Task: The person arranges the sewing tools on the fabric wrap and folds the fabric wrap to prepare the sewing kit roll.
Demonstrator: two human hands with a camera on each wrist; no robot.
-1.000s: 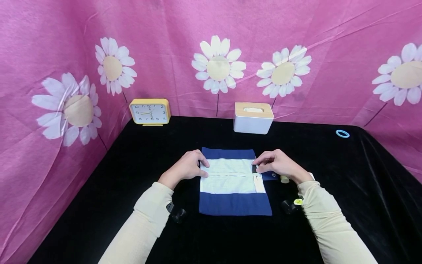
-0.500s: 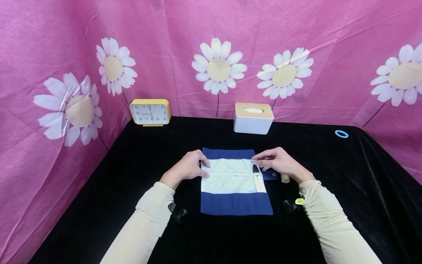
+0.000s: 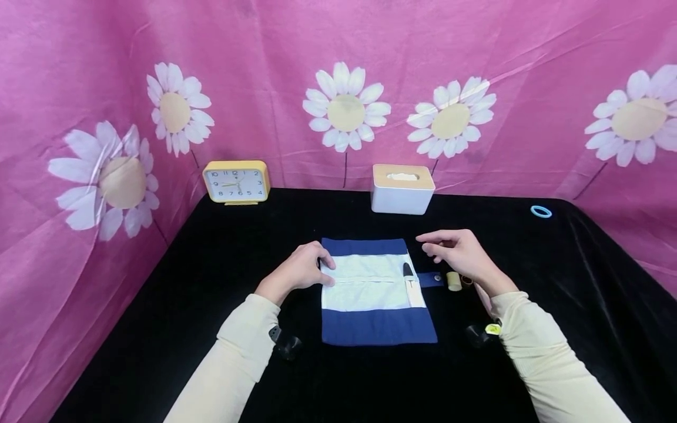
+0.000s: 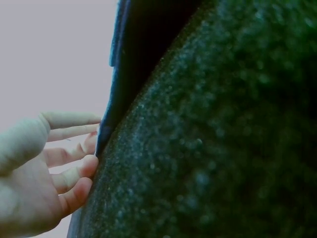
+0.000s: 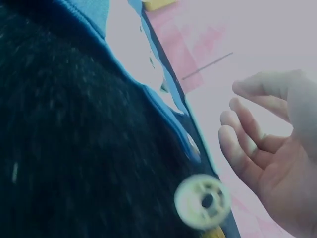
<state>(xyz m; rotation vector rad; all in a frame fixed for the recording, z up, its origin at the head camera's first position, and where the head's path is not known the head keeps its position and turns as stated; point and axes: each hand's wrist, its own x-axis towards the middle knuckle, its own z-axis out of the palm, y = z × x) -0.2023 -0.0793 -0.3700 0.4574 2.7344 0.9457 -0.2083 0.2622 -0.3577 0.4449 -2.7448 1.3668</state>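
Observation:
An unfolded cloth pouch (image 3: 365, 326), navy at both ends with a pale middle, lies flat on the black cloth. At the right of its pale section a slim tool with a black top (image 3: 407, 269) stands in a white pocket (image 3: 415, 295). My left hand (image 3: 301, 267) rests on the pouch's left edge, thumb and fingers spread apart; in the left wrist view its fingertips touch the navy edge (image 4: 105, 130). Raised beyond the right edge, my right hand (image 3: 459, 251) holds nothing, its fingers loosely bent. Below it are a navy snap tab (image 3: 431, 279) and a cream thread spool (image 3: 453, 281).
Behind the spool sits a small brownish ring-like item (image 3: 466, 281), partly hidden by the right wrist. A yellow clock (image 3: 236, 183) and a tissue box (image 3: 403, 191) stand at the back. A blue ring (image 3: 541, 211) lies far right.
My right hand has let go of the black-topped tool and moved up and right, off the pouch. The tool stays in the pocket. My left hand has stayed on the left edge.

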